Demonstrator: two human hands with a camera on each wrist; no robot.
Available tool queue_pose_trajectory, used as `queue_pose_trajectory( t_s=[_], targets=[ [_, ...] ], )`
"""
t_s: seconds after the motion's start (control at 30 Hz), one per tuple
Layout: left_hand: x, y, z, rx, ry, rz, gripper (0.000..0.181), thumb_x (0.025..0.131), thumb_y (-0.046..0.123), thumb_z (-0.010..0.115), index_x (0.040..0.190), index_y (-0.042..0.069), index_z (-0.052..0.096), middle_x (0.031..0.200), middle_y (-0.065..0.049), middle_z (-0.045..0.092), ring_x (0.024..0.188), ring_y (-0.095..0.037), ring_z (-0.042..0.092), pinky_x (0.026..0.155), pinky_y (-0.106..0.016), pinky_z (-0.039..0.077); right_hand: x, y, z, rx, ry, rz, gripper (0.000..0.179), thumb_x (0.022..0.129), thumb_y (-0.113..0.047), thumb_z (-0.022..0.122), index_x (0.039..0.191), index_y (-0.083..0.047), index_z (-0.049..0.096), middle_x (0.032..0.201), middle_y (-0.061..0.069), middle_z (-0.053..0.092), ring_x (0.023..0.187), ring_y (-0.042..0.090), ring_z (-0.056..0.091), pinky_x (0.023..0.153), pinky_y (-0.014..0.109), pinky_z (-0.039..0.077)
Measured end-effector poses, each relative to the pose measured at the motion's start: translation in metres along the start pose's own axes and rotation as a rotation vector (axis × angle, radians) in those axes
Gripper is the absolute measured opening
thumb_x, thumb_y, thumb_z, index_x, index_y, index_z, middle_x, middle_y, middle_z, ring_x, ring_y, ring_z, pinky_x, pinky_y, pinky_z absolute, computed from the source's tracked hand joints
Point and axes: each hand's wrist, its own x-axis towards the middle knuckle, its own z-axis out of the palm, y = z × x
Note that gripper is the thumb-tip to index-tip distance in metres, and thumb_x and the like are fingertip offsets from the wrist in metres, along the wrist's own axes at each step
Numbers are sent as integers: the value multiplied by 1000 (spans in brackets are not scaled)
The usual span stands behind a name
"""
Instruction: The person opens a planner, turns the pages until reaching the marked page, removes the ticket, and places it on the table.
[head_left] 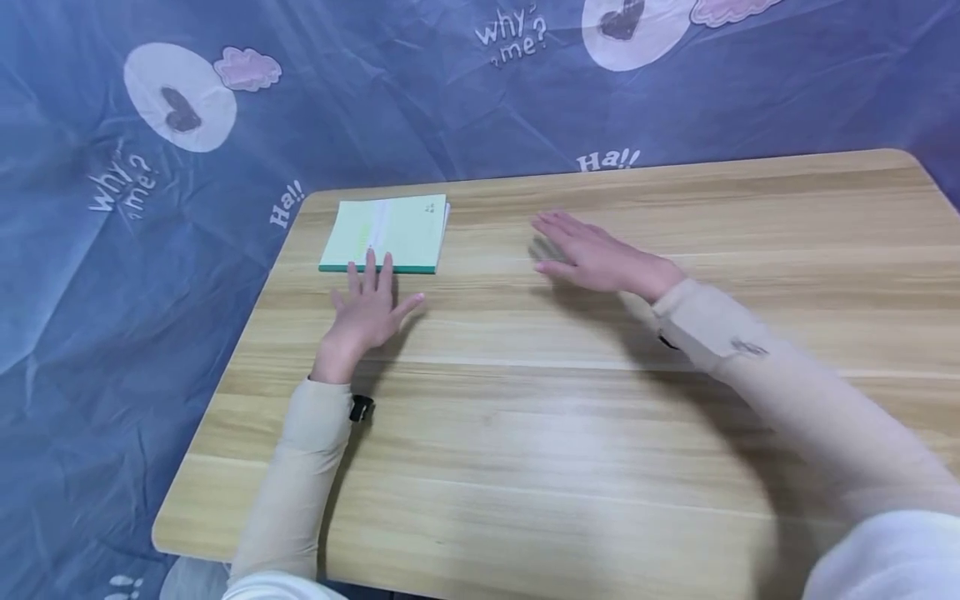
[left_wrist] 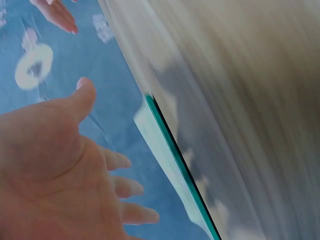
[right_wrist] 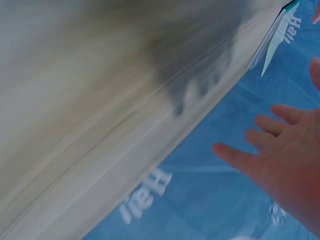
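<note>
A pale green notebook (head_left: pixel 408 229) with a darker green spine lies at the table's far left corner, spine toward the person. My left hand (head_left: pixel 365 315) is spread over the table just in front of it, and its fingertips overlap the spine in the head view. In the left wrist view that hand (left_wrist: pixel 55 170) holds nothing, and the green spine (left_wrist: pixel 182 170) shows beyond its fingers. Off to the right of the notebook, my right hand (head_left: pixel 596 254) hovers above the table with fingers extended. Its palm (right_wrist: pixel 295 160) is bare in the right wrist view.
The wooden table (head_left: pixel 525 433) has rounded corners and a light grain. A blue cloth (head_left: pixel 420 100) with printed words and pale shapes hangs behind its far edge and down the left side. Both forearms cast shadows on the tabletop.
</note>
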Motion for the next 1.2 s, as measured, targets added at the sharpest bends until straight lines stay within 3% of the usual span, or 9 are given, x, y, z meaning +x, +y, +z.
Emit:
queue_pose_trajectory(
  t_s=[0.27, 0.6, 0.87, 1.2],
  targets=[
    [8, -37, -13, -54, -82, -81, 94, 99, 66, 27, 153, 4, -18, 156, -22, -27, 140, -46, -24, 102, -79, -4, 72, -17, 17, 98, -26, -39, 73, 104, -43, 42, 157, -4, 9, 163, 15, 4, 149, 30, 2, 120, 45, 4],
    [17, -56, -22, -71, -137, -136, 97, 98, 66, 26, 151, -3, -18, 155, -26, -25, 143, -44, -20, 103, -78, -4, 131, -38, 32, 47, -5, -67, 69, 105, -40, 41, 156, -2, 14, 163, 17, 7, 149, 31, 7, 120, 46, 8],
    [26, -60, -21, -61, -151, -157, 98, 99, 64, 26, 150, -10, -12, 155, -30, -20, 144, -44, -15, 103, -78, -1, 158, -50, 35, -27, -52, 11, 68, 104, -41, 43, 158, -10, 15, 164, 7, 6, 150, 28, 3, 115, 61, 11],
    [31, -65, -22, -71, -157, -138, 96, 101, 60, 28, 148, -15, -9, 154, -34, -19, 144, -47, -9, 109, -72, 3, 170, -53, 42, -101, -112, 49, 64, 105, -45, 37, 156, -9, 23, 164, 8, 10, 150, 29, 2, 115, 61, 12]
  ],
)
